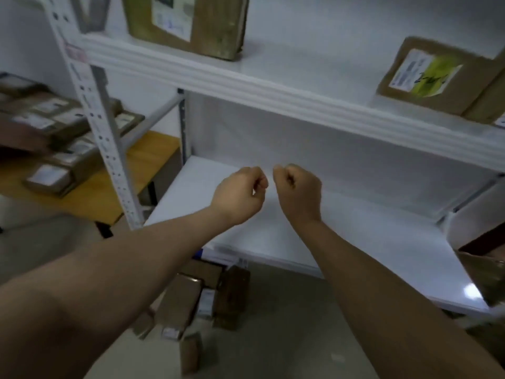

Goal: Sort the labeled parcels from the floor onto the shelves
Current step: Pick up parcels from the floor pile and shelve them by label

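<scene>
Forearms (114, 269) end in empty curled hands (237, 196) below a parcel (434, 77), its scrawl unreadable.

- The left hand (237, 195) is bare, and so is its wrist.
- The right hand (297, 192) is likewise bare down to the wrist.
- The left forearm (123, 269) is uncovered to the frame's edge, smooth, broadening toward the camera.
- The right forearm (382, 283) is uncovered too, slim at the wrist and thicker nearer the camera.
</scene>
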